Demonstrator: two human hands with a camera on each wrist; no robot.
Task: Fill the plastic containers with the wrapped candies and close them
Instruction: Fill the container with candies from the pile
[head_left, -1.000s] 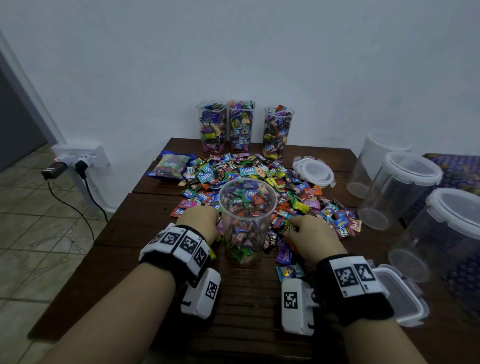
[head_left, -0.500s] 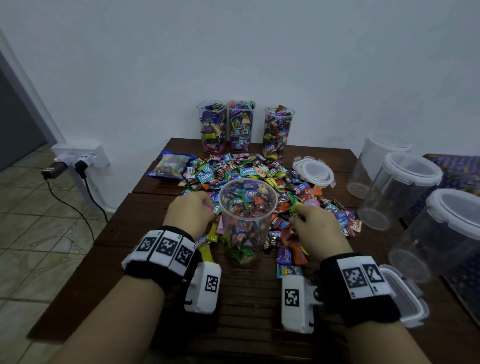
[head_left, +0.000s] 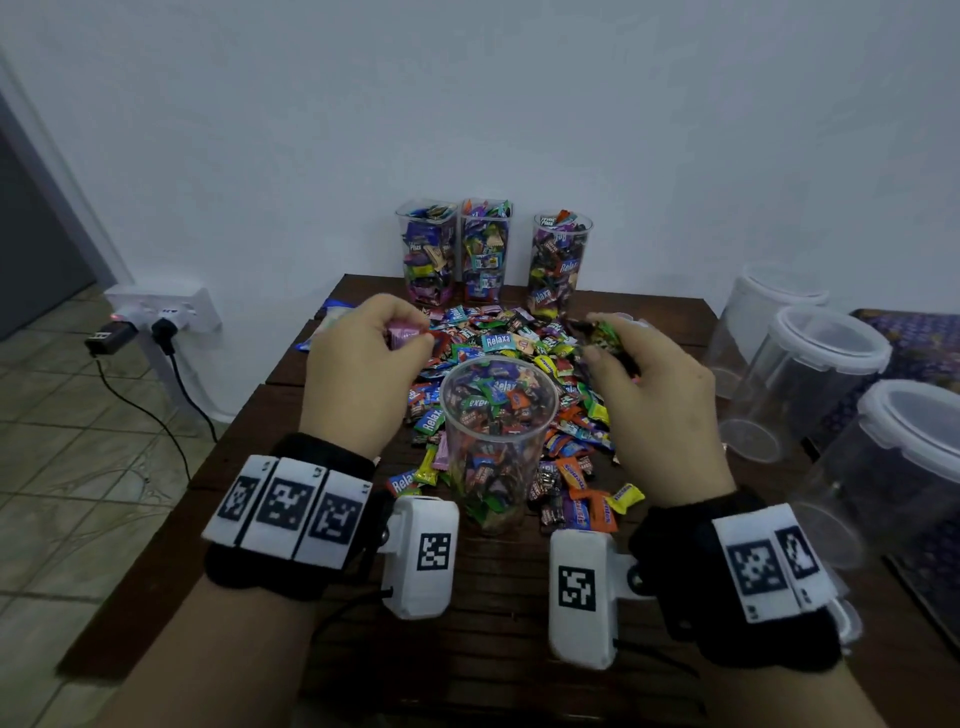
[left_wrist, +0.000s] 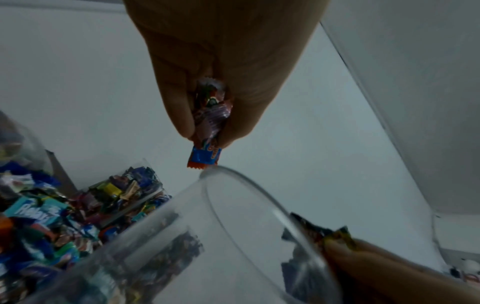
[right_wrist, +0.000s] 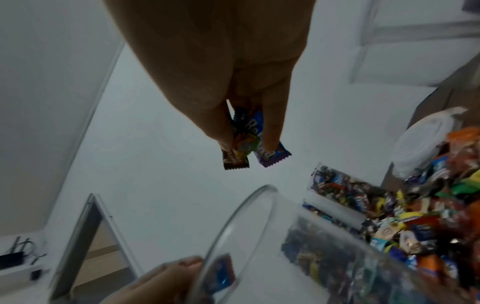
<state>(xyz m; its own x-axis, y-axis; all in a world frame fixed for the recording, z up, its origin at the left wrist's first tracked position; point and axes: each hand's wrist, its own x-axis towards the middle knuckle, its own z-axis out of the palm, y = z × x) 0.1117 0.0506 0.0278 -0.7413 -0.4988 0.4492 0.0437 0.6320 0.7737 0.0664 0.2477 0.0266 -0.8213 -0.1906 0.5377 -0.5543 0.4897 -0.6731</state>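
A clear round container (head_left: 496, 441), mostly full of wrapped candies, stands upright at the near edge of a colourful candy pile (head_left: 519, 343) on the dark wooden table (head_left: 493, 613). My left hand (head_left: 410, 335) is raised to the left of its rim and pinches a small bunch of candies (left_wrist: 207, 131), pink and orange-blue. My right hand (head_left: 597, 340) is raised to the right of the rim and pinches several candies (right_wrist: 249, 148), brown, green and purple. The container's rim (left_wrist: 233, 197) shows just below each bunch in both wrist views.
Three filled lidless containers (head_left: 485, 249) stand against the back wall. Empty clear tubs with white rims (head_left: 831, 374) line the right side. A white lid (right_wrist: 426, 142) lies beyond the pile, and a rectangular lid is partly hidden behind my right wrist. A power strip (head_left: 161, 306) hangs left.
Both hands have lifted off the pile beside the container and risen to its rim, each carrying candies picked from the table.
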